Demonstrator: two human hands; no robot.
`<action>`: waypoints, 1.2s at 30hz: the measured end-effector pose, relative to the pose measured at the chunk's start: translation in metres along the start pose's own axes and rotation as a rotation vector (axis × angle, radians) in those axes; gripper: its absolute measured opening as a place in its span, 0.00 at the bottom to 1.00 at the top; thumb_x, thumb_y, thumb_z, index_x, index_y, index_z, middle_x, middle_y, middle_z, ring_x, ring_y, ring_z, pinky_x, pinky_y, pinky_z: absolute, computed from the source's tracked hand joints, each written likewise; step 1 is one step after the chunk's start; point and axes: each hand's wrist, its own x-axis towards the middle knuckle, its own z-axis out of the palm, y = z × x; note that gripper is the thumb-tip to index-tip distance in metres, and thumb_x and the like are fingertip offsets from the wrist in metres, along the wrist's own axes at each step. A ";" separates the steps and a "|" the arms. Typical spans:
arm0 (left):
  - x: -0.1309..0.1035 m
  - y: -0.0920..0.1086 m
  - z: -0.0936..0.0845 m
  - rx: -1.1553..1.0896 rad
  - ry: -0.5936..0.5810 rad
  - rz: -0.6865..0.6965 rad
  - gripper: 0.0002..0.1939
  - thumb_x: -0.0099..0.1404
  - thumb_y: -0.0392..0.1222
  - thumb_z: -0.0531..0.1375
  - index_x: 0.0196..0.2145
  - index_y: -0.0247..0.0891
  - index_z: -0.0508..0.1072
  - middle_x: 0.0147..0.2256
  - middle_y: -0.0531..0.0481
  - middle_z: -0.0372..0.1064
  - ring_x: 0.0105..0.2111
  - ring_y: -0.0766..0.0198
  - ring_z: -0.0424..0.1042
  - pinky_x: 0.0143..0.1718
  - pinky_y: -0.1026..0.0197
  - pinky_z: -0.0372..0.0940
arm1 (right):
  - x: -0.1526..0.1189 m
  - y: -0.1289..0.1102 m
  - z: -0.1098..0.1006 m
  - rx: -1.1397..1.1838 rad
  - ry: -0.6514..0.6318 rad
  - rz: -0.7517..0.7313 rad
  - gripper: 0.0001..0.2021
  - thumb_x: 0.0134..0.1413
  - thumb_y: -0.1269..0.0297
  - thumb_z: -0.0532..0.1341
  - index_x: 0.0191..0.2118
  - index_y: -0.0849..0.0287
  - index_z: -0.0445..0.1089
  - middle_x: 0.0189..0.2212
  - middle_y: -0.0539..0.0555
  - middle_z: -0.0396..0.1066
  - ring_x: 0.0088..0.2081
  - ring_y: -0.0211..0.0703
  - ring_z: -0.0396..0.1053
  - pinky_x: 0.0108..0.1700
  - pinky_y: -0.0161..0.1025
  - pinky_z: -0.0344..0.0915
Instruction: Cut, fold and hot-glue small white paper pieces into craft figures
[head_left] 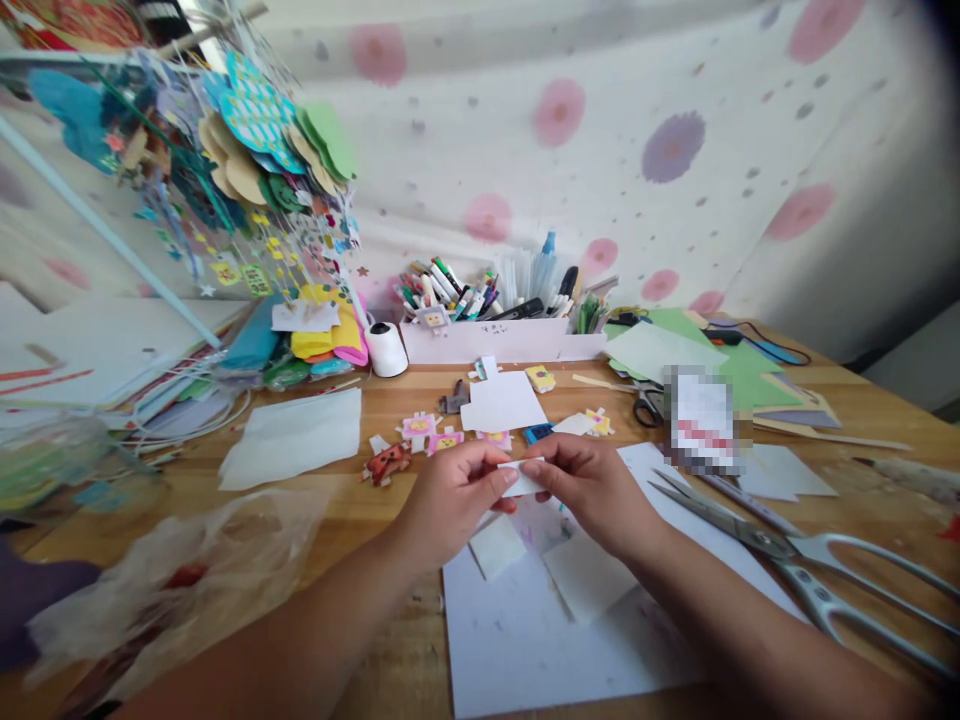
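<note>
Crosswise, small white paper (524,481), long axis running between hands (448,495) (597,490).

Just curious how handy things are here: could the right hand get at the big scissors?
Probably yes: the big scissors lie beside the right forearm with nothing seen on top, though the right hand would likely have to let go of the small white paper first.

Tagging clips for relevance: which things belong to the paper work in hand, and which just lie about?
Likely part of it:
- small white paper piece, in left hand and right hand
- white sheet below
- large scissors

Probably lying about:
- white thread spool
- plastic bag
</note>
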 end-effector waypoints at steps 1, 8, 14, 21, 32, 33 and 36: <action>0.000 0.000 0.000 0.000 0.000 0.011 0.06 0.59 0.41 0.61 0.28 0.35 0.71 0.26 0.56 0.65 0.26 0.70 0.70 0.29 0.65 0.71 | 0.000 0.000 0.001 -0.002 -0.003 -0.001 0.11 0.50 0.57 0.63 0.29 0.61 0.71 0.23 0.49 0.69 0.24 0.34 0.64 0.28 0.33 0.64; -0.003 0.005 0.004 0.034 0.014 0.041 0.07 0.59 0.40 0.60 0.25 0.36 0.72 0.25 0.55 0.64 0.26 0.69 0.68 0.28 0.63 0.73 | -0.002 -0.002 0.003 -0.015 0.014 -0.064 0.09 0.49 0.60 0.62 0.25 0.60 0.68 0.20 0.47 0.66 0.23 0.33 0.62 0.26 0.32 0.61; -0.004 0.006 0.006 0.019 0.083 0.050 0.07 0.58 0.41 0.60 0.25 0.36 0.71 0.24 0.55 0.64 0.24 0.69 0.69 0.26 0.64 0.71 | 0.000 -0.001 0.001 0.106 0.001 -0.072 0.10 0.47 0.59 0.65 0.24 0.60 0.70 0.20 0.47 0.68 0.22 0.33 0.64 0.25 0.32 0.64; -0.003 0.007 0.005 -0.103 0.061 -0.011 0.05 0.57 0.40 0.62 0.28 0.35 0.72 0.26 0.56 0.68 0.26 0.69 0.71 0.29 0.65 0.70 | 0.003 0.008 -0.004 0.214 -0.033 -0.074 0.08 0.47 0.62 0.67 0.35 0.56 0.76 0.21 0.47 0.71 0.22 0.33 0.69 0.27 0.33 0.69; -0.003 0.005 0.000 -0.231 0.016 -0.036 0.07 0.56 0.36 0.64 0.34 0.37 0.71 0.32 0.54 0.71 0.30 0.69 0.72 0.36 0.62 0.69 | -0.001 0.006 -0.004 0.142 -0.022 -0.347 0.07 0.53 0.67 0.63 0.37 0.50 0.77 0.29 0.50 0.72 0.26 0.34 0.70 0.28 0.35 0.72; -0.003 0.005 0.000 -0.254 0.009 -0.032 0.06 0.56 0.36 0.64 0.33 0.37 0.71 0.32 0.53 0.72 0.30 0.69 0.72 0.36 0.63 0.68 | -0.001 0.005 -0.004 0.143 -0.020 -0.378 0.07 0.53 0.68 0.63 0.36 0.49 0.77 0.28 0.49 0.71 0.26 0.35 0.70 0.28 0.35 0.72; -0.004 0.010 0.000 -0.325 0.013 -0.043 0.06 0.54 0.35 0.64 0.31 0.37 0.72 0.32 0.53 0.71 0.32 0.68 0.72 0.36 0.62 0.68 | -0.002 0.001 -0.003 0.096 -0.009 -0.452 0.08 0.53 0.69 0.62 0.34 0.50 0.77 0.28 0.51 0.70 0.28 0.36 0.70 0.29 0.36 0.73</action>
